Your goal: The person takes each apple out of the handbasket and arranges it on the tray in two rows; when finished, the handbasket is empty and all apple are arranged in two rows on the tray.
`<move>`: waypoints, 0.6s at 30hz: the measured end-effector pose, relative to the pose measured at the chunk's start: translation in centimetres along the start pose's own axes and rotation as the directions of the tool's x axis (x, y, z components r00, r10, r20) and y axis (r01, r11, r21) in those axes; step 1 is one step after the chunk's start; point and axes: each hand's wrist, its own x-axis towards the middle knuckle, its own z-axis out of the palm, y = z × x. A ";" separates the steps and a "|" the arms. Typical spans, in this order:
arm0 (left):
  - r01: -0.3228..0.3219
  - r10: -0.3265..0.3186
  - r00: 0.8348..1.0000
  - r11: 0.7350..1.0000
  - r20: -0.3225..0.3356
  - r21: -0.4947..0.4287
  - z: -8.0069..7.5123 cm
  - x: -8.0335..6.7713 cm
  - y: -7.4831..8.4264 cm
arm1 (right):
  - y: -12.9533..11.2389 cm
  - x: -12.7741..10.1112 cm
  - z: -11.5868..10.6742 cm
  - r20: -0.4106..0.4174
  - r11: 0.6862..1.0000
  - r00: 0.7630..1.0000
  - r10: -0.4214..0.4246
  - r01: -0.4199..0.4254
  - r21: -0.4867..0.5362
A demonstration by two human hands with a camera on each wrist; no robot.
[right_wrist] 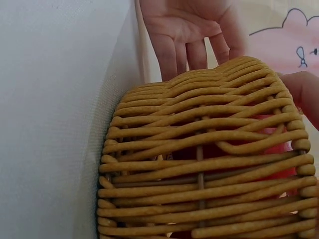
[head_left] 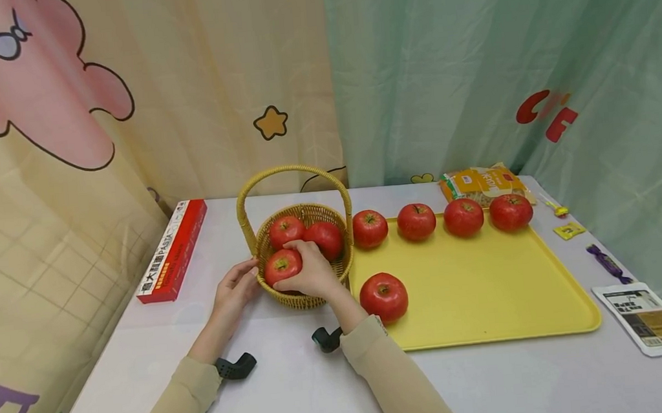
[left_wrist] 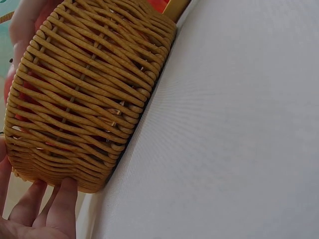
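Observation:
A woven basket (head_left: 300, 299) with a tall arched handle stands left of the tray, three red apples inside it. My right hand (head_left: 315, 274) reaches over the rim and grips the front-left apple (head_left: 282, 267), thumb and fingers on either side. Against the basket's left side rests my left hand (head_left: 234, 294). In the left wrist view, that hand's extended fingers (left_wrist: 64, 204) touch the woven wall (left_wrist: 89, 94). The right wrist view shows the left hand (right_wrist: 184, 30) beyond the basket (right_wrist: 209, 149); the wickerwork partly hides the apples.
A yellow tray (head_left: 477, 286) holds several apples: a row along its back edge and one apple (head_left: 383, 297) at front left. A red pasta box (head_left: 174, 251) lies at left. Behind the tray is an orange food bag (head_left: 483, 183); candies (head_left: 606, 264) and a white pouch (head_left: 649, 319) lie right.

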 end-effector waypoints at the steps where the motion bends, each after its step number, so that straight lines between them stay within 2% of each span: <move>1: -0.002 0.002 1.000 1.000 0.000 0.000 0.0 0.0 0.0 | 0.0 -0.1 0.0 -0.008 1.000 1.000 -0.003 0.003 0.003; 5: -0.003 0.003 1.000 1.000 -0.006 -0.002 0.0 0.0 0.0 | -0.3 -0.6 -0.5 -0.030 0.999 0.999 -0.032 0.032 0.004; 8: 0.000 0.000 1.000 1.000 -0.006 0.003 -0.1 0.0 0.0 | -1.2 -1.6 -1.7 -0.019 0.996 0.996 -0.082 0.081 -0.033; 11: -0.008 0.008 1.000 1.000 -0.005 -0.003 -0.1 0.1 -0.1 | -2.3 -3.2 -4.4 0.042 0.987 0.988 -0.152 0.153 -0.040; 14: -0.004 0.004 1.000 1.000 -0.004 -0.003 0.0 0.1 -0.1 | -2.8 -5.2 -7.8 0.119 0.973 0.966 -0.232 0.231 0.015; 18: 0.029 -0.029 1.000 0.999 -0.005 0.014 0.0 0.1 0.1 | -1.5 -7.3 -12.3 0.173 0.953 0.937 -0.303 0.295 0.073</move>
